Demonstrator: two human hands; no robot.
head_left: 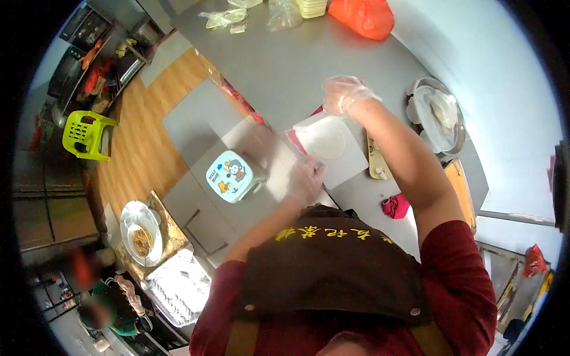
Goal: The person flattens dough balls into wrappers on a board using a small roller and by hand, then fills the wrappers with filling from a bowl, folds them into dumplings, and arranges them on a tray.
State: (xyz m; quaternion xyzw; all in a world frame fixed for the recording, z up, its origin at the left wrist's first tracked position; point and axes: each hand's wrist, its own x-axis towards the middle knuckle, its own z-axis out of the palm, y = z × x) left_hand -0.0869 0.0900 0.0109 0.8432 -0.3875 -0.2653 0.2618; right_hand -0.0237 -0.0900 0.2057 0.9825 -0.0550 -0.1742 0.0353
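Note:
Both hands wear clear plastic gloves. My left hand (306, 177) is closed at the near left edge of a white square sheet (351, 167); whether it pinches the sheet is too small to tell. A round, pale flat piece (325, 140) lies on the sheet. My right hand (346, 95) is at the sheet's far edge with its fingers curled; what they hold, if anything, is hidden. A red-and-white edge (295, 141) shows beside the sheet. To the right is a tray (375, 155) with small white bits on it.
Metal bowls (438, 115) with a plastic bag stand at the right. A red bag (363, 18) is at the far edge. On the floor side are a cartoon-topped stool (229, 177) and a green chair (86, 134). Another person (122, 302) is at the lower left.

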